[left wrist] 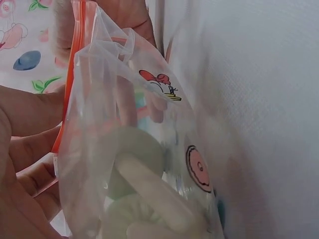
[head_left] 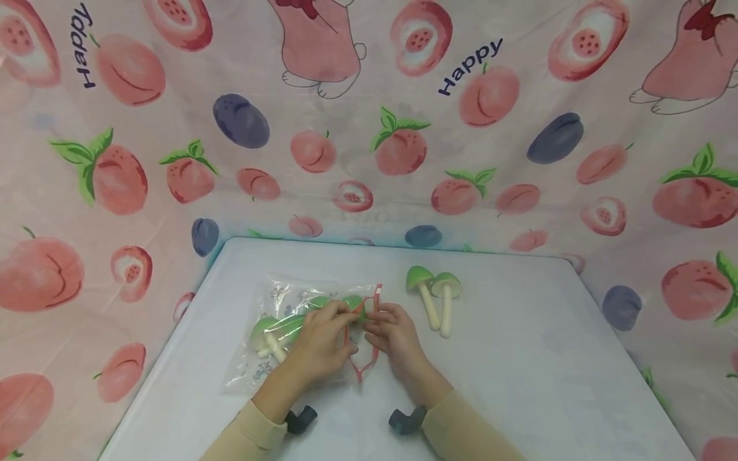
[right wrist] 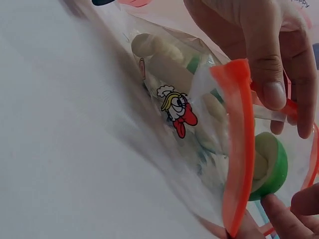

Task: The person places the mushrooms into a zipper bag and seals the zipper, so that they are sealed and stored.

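A clear zip bag point(head_left: 242, 365) with an orange-red zip edge point(right wrist: 239, 159) and printed cartoon figures lies at the table's middle left, its mouth spread toward the right. Inside are several toy mushrooms point(head_left: 264, 333) with green caps and pale stems. My left hand point(head_left: 323, 339) pinches the zip edge between thumb and fingers. My right hand point(head_left: 398, 333) reaches into the mouth with fairly straight fingers, which show through the plastic in the left wrist view. A green mushroom cap point(right wrist: 274, 167) sits at the mouth, right at the right hand's fingertips.
Two more green-capped mushrooms point(head_left: 444, 301) lie side by side on the white table point(head_left: 548, 371), just beyond the right hand. A fruit-printed cloth point(head_left: 357, 128) hangs behind and along both sides. Dark wrist mounts point(head_left: 407, 420) sit at both cuffs.
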Action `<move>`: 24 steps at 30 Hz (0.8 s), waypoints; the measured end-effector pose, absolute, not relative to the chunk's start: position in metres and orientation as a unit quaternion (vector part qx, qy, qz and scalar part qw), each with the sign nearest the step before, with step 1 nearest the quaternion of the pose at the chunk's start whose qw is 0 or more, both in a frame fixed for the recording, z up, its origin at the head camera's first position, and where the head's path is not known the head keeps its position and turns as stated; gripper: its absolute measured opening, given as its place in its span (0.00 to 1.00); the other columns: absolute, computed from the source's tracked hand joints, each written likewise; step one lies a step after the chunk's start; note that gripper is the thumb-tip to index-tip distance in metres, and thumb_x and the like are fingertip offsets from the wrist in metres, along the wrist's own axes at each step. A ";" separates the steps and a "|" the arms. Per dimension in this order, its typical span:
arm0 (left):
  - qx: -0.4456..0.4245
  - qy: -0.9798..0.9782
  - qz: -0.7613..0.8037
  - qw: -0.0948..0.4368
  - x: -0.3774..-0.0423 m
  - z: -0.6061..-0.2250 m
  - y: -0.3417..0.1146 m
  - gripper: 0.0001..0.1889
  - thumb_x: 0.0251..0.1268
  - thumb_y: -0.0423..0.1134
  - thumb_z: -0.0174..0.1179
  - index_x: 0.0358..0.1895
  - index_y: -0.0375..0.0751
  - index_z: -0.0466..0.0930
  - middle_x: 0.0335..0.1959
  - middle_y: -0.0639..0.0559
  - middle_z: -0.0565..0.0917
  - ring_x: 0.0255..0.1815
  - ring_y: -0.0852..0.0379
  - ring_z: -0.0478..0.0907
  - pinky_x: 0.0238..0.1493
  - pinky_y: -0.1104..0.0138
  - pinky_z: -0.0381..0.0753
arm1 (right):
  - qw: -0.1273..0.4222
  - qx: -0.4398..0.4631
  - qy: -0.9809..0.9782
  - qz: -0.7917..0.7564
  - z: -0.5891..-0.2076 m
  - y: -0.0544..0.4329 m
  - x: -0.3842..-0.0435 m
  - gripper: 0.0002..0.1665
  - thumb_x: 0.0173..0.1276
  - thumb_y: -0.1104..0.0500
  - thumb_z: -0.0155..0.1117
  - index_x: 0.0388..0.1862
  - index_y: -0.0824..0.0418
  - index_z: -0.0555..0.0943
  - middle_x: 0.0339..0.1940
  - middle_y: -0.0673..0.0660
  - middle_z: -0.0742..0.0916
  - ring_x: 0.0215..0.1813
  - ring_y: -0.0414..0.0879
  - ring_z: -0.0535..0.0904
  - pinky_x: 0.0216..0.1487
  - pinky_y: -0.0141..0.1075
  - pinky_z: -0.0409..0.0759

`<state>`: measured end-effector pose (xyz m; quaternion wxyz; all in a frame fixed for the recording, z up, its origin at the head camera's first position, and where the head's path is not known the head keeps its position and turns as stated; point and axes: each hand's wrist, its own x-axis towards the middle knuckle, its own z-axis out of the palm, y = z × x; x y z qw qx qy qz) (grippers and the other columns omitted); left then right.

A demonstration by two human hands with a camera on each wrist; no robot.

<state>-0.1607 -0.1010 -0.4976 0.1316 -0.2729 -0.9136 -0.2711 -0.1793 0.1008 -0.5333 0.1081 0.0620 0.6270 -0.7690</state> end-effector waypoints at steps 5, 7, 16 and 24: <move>-0.269 -0.916 -0.272 0.123 -0.160 -0.498 -0.101 0.30 0.53 0.41 0.83 0.62 0.45 0.87 0.59 0.53 0.81 0.62 0.51 0.81 0.69 0.48 0.73 | 0.143 0.040 0.632 -0.761 -0.532 0.103 -0.184 0.30 0.77 0.70 0.52 0.77 0.67 0.66 0.73 0.71 0.81 0.63 0.57 0.86 0.64 0.44 0.87; -0.265 -0.919 -0.267 0.118 -0.160 -0.498 -0.101 0.30 0.54 0.42 0.83 0.63 0.46 0.87 0.60 0.53 0.81 0.63 0.51 0.80 0.68 0.49 0.73 | 0.157 0.032 0.635 -0.756 -0.531 0.104 -0.186 0.31 0.77 0.70 0.53 0.78 0.67 0.65 0.74 0.70 0.81 0.62 0.54 0.85 0.64 0.44 0.87; -0.253 -0.921 -0.272 0.116 -0.160 -0.499 -0.099 0.30 0.53 0.40 0.83 0.62 0.44 0.87 0.60 0.52 0.81 0.63 0.49 0.80 0.65 0.50 0.74 | 0.182 0.018 0.640 -0.746 -0.533 0.108 -0.188 0.31 0.78 0.71 0.53 0.78 0.66 0.66 0.77 0.69 0.79 0.63 0.54 0.84 0.66 0.44 0.86; -0.246 -0.922 -0.278 0.107 -0.159 -0.498 -0.098 0.30 0.54 0.41 0.83 0.63 0.45 0.86 0.61 0.53 0.81 0.63 0.49 0.80 0.70 0.47 0.73 | 0.181 0.022 0.633 -0.753 -0.533 0.108 -0.187 0.31 0.77 0.72 0.51 0.78 0.66 0.66 0.76 0.68 0.80 0.70 0.60 0.82 0.69 0.48 0.85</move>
